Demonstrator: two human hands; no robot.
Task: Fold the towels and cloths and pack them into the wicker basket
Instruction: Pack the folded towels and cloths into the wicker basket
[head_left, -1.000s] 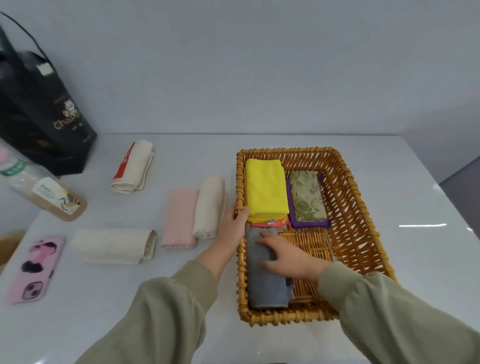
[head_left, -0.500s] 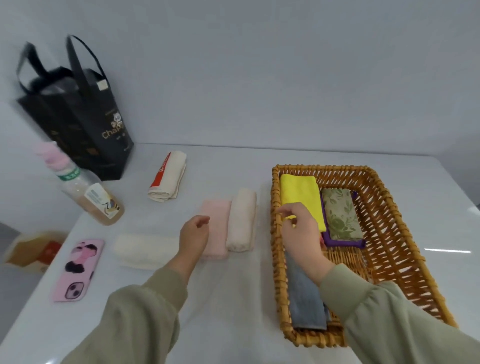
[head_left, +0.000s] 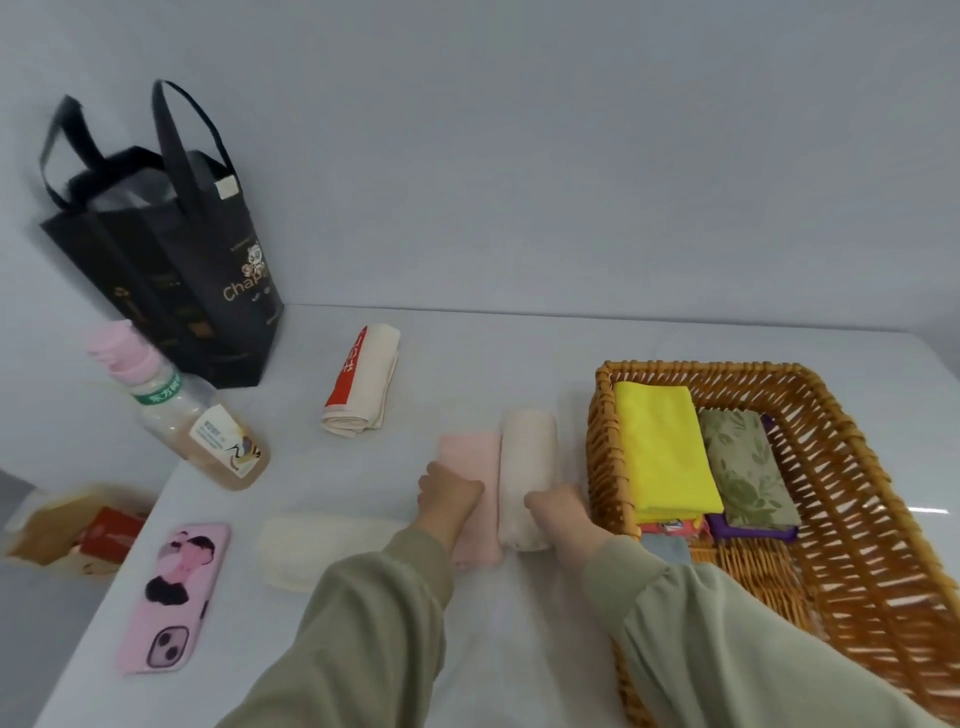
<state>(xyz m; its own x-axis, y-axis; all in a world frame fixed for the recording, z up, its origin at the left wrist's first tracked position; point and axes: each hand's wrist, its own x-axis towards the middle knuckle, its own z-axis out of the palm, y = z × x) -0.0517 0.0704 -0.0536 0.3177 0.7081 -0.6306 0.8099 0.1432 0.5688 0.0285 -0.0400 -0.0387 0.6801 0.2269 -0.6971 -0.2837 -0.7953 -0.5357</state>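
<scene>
Both arms reach forward, side by side. The left hand (head_left: 449, 493) is knuckles-up, its fingers curled down and gripping the pink towel (head_left: 467, 453) under them. The right hand (head_left: 558, 506) curls its fingers over the cream roll (head_left: 527, 452), which touches the pink towel. The basket (head_left: 598, 452) stands just right of the right fingers.

Midway between the desk's (head_left: 519, 353) left and right edges, the left hand (head_left: 449, 493) rests on a pink towel (head_left: 470, 452) and the right hand (head_left: 560, 508) on the cream roll (head_left: 527, 447) touching it; finger positions are blurred. By the right edge, the wicker basket (head_left: 602, 431) holds a yellow cloth (head_left: 660, 447), a green cloth (head_left: 743, 467) and a grey cloth (head_left: 667, 548)
</scene>
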